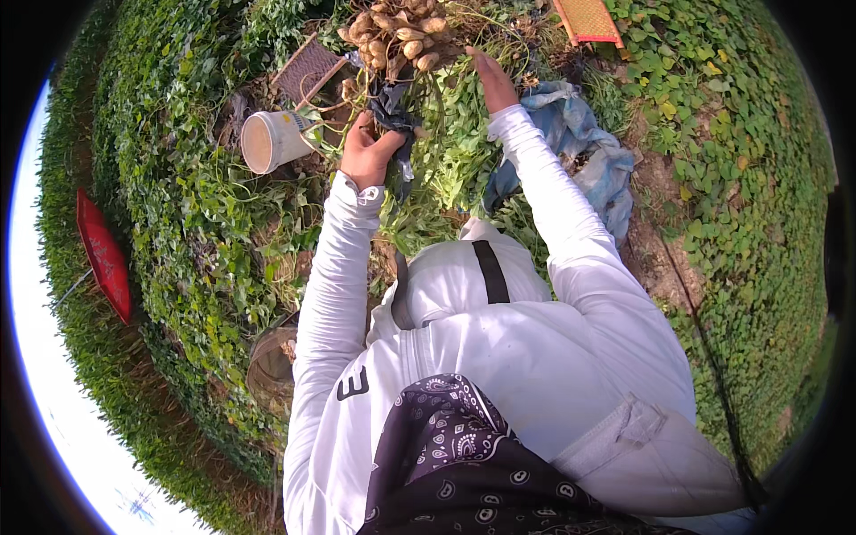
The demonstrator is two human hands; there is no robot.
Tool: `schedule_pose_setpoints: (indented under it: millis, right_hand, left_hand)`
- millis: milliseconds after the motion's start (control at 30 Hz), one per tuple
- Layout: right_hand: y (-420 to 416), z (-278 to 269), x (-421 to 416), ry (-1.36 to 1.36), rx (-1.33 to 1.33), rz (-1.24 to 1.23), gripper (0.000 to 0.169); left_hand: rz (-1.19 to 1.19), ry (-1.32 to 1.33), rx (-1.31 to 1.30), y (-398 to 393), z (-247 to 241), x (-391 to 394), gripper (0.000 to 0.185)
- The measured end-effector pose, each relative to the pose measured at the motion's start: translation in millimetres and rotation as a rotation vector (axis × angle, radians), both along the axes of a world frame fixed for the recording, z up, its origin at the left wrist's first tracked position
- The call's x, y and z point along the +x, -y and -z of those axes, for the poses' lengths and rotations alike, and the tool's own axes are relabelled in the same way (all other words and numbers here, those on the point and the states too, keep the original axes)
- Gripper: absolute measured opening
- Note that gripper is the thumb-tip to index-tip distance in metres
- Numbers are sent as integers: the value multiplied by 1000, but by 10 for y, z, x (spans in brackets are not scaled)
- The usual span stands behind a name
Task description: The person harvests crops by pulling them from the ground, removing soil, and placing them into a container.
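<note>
A peanut plant is in my left hand (371, 152), which grips its stems together with a torn strip of black plastic film (393, 107). At the plant's root end, a thick cluster of tan peanut pods (401, 40) points away from me at the top of the view. My right hand (493, 81) is stretched out to the right of the pods, its fingers extended and apart from the cluster. Nothing shows in its grasp, though its palm side is partly hidden. Leafy green plants (455, 150) lie below and between both hands.
A white bucket (284, 140) lies tilted at left, beside a small woven-seat stool (311, 70). An orange woven seat (588, 23) stands at upper right. Crumpled blue-and-white sheeting (605, 167) lies under my right forearm. A mesh basket (271, 368) and red umbrella (103, 257) are left.
</note>
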State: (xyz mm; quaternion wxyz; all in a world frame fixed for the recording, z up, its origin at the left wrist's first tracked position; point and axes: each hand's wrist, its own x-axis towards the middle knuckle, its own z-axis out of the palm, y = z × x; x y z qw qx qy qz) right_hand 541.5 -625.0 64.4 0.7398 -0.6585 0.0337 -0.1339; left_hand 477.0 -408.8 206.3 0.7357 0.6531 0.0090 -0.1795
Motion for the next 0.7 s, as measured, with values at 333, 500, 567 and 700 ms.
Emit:
schedule_pose_setpoints:
  millis: [333, 500, 567, 700]
  right_hand:
    - [-1692, -42, -109, -414, 853, -900, 52]
    - [-1774, -610, -738, -724, 967, -906, 64]
    - [-1858, -734, -875, -620, 832, -1011, 62]
    - [-2041, -771, -895, -382, 537, -1026, 56]
  left_hand:
    - [-402, 369, 96, -732, -105, 216, 47]
    - [-679, 246, 164, -1068, 195, 119, 55]
    - [-703, 75, 159, -1079, 329, 59, 48]
    - [-734, 203, -100, -1077, 557, 68, 35]
